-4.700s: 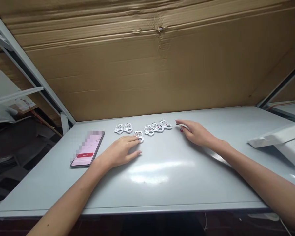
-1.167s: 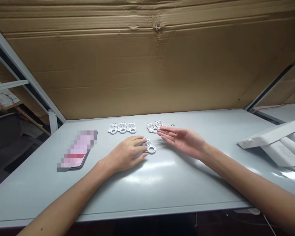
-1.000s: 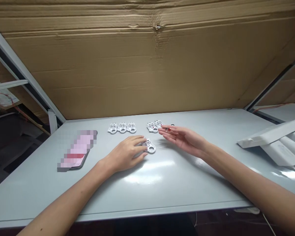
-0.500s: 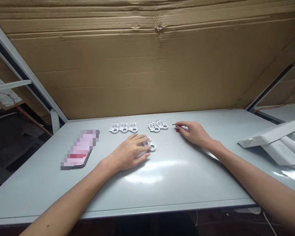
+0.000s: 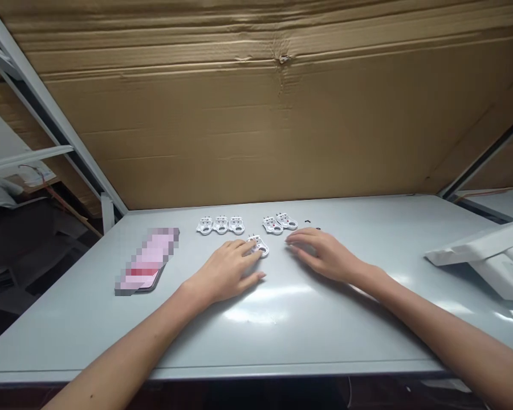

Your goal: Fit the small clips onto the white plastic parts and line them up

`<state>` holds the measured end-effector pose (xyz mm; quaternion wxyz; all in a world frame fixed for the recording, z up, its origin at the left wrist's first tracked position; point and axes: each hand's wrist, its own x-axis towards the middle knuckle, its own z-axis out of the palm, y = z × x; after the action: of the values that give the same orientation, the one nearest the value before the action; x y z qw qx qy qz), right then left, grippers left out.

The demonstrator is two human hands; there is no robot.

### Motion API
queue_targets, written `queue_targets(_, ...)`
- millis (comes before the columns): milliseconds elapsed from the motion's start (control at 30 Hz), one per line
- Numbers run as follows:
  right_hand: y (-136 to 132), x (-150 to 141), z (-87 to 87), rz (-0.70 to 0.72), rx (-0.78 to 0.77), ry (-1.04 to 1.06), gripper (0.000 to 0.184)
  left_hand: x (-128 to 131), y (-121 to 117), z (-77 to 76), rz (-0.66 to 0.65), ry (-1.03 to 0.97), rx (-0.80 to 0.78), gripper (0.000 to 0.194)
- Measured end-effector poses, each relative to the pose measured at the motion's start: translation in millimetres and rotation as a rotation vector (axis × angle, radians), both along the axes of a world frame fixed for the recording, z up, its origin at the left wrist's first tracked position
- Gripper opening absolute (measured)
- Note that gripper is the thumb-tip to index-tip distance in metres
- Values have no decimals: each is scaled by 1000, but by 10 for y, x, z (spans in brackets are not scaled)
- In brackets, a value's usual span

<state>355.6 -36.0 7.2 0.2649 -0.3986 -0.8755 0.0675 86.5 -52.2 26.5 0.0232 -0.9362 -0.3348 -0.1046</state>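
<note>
Two bare hands lie on the table: the left hand (image 5: 224,271) is half open, its fingertips (image 5: 248,246) against a flat white plastic piece with a round hole (image 5: 260,247) (whether it is actually pinched, I cannot tell), and the right hand (image 5: 325,256) is loosely curled, holding nothing. Just beyond, at upper middle, sit a row of three matching white pieces (image 5: 220,225) and a pair of matching white pieces (image 5: 280,223). A pixelated phone (image 5: 147,262) lies left on the pale grey table (image 5: 325,336), with white angled packing (image 5: 483,256) at far right.
</note>
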Motion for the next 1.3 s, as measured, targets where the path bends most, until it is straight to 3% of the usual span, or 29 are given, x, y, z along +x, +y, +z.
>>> queue_targets(167, -77, -141, -26, 97, 10, -33, 27, 0, 42, -39, 48, 70, -9, 53)
queue_targets(533, -39, -113, -70, 75, 31, -41, 28, -84, 509, -40, 59, 127, -76, 58)
queue_targets(667, -4, -118, -101, 15, 41, -62, 41, -106, 590, -67, 99, 102, -100, 58)
queue_targets(833, 49, -109, -146, -21, -34, -133, 66, -117, 581, -109, 108, 71, -95, 56)
queue_targets(933, 72, -100, -158, -5, -70, -171, 69, -99, 568, -120, 118, 75, -96, 57)
queue_targets(1167, 33, -90, -112, 44, -3, -149, 57, -95, 400, -98, 116, 52, -36, 55)
queue_targets(1300, -57, -108, -6, 123, 32, -79, 40, -170, 237, -106, 57, 5, -19, 50)
